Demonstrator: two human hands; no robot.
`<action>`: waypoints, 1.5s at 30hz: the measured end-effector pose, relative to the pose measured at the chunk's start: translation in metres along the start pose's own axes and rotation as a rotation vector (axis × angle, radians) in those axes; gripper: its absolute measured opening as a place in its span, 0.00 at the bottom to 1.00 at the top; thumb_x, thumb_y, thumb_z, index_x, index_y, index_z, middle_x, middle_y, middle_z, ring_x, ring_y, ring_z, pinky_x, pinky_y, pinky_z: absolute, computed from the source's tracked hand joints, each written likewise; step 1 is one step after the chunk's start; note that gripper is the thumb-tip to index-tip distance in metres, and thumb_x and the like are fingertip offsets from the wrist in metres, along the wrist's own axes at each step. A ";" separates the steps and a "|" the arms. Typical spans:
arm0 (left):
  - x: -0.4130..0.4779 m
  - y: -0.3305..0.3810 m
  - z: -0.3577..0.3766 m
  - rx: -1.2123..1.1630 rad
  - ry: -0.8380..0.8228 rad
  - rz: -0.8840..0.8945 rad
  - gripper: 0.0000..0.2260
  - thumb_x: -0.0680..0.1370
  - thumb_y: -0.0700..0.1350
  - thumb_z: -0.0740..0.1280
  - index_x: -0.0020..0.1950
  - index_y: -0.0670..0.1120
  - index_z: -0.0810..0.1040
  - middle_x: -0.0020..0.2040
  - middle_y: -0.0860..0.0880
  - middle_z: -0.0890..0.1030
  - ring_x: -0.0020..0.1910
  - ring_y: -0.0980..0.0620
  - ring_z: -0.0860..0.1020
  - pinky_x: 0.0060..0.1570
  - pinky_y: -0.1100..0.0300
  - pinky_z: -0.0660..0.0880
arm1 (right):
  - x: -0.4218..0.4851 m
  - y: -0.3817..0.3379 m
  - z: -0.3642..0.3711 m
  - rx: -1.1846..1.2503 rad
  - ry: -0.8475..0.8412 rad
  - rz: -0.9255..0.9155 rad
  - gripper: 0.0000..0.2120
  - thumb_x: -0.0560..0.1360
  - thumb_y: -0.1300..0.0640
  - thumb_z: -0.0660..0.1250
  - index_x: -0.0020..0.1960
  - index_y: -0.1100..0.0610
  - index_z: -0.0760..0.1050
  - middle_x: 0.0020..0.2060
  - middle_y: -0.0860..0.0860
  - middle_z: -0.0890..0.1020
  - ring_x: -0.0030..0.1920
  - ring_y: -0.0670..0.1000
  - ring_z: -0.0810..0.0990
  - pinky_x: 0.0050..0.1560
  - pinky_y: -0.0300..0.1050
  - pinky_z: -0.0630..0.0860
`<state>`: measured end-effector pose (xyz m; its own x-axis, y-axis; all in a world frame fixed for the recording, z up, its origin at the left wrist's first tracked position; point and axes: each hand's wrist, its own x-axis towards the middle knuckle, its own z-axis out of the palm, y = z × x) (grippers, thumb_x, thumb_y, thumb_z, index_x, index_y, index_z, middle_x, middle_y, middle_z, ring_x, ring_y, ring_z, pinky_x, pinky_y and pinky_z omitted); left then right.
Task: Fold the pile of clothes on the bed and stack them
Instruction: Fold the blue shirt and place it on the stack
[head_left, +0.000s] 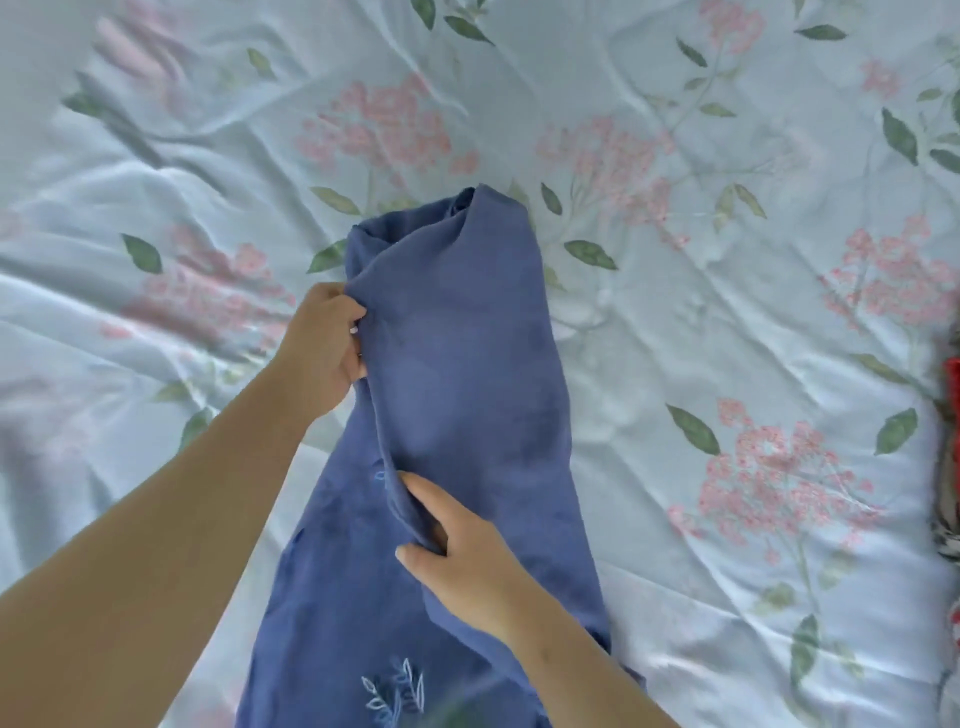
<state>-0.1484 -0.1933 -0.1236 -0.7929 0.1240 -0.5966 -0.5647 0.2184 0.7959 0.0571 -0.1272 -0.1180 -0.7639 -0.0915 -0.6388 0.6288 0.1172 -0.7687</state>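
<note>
Since the blue garment (467, 364) is draping limp and light, I am pinching its centre-left edge with my left grip (324, 343); my right grip (462, 551) is pinching a lower fold.

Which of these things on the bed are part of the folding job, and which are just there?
Part of the job:
blue garment
left hand, gripping its edge
right hand, pinching a fold
red and patterned fabric at the right edge, probably more clothes

Just there:
floral bedsheet
</note>
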 end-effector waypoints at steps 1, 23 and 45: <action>-0.001 -0.002 -0.009 0.042 -0.013 0.031 0.14 0.72 0.29 0.50 0.36 0.48 0.61 0.30 0.47 0.62 0.27 0.52 0.59 0.29 0.59 0.53 | 0.003 -0.001 0.009 -0.004 -0.001 0.011 0.26 0.76 0.57 0.61 0.65 0.31 0.62 0.52 0.38 0.80 0.49 0.42 0.78 0.54 0.34 0.73; -0.006 -0.036 -0.027 0.718 -0.159 0.272 0.16 0.74 0.35 0.63 0.60 0.48 0.74 0.54 0.51 0.74 0.49 0.52 0.72 0.42 0.63 0.68 | -0.027 0.039 0.048 -0.913 0.396 0.250 0.13 0.67 0.50 0.71 0.47 0.51 0.71 0.44 0.48 0.79 0.47 0.53 0.80 0.47 0.46 0.73; -0.191 -0.172 -0.128 0.190 -0.014 -0.176 0.17 0.75 0.38 0.68 0.59 0.50 0.67 0.48 0.50 0.76 0.45 0.50 0.78 0.44 0.54 0.78 | -0.097 0.064 0.163 -0.260 0.020 0.300 0.17 0.76 0.45 0.59 0.64 0.43 0.66 0.46 0.45 0.78 0.49 0.50 0.78 0.48 0.44 0.73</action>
<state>0.0710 -0.3783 -0.1333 -0.6819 0.0811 -0.7269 -0.6399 0.4153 0.6466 0.1951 -0.2717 -0.1099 -0.5564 0.0037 -0.8309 0.7685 0.3824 -0.5129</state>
